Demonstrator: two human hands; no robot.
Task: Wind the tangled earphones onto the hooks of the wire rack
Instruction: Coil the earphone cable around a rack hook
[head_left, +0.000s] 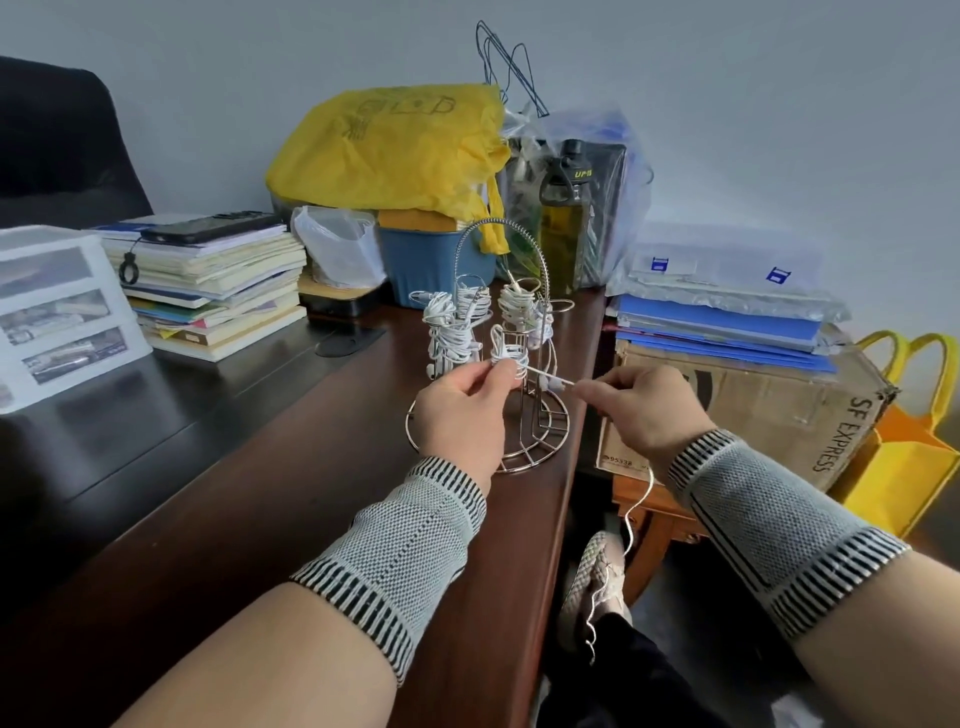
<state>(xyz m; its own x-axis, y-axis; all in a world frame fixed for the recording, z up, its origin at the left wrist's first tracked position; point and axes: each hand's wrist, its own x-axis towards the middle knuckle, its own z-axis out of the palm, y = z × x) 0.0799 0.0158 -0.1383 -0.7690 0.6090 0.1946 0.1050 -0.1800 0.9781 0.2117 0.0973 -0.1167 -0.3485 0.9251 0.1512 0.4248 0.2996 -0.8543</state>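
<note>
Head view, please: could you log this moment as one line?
step: winding | left hand: holds coil on front hook | right hand: pinches earphone cable taut | wire rack: other hooks wound | loose cable hangs off desk edge

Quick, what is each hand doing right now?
Left hand: pinching the earphone coil on the wire rack.
Right hand: pinching the loose earphone cable.

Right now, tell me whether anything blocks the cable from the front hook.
Nothing visible does. The left hand holds the coil on the front hook; the right hand pinches the white cable, stretched clear between them.
</note>
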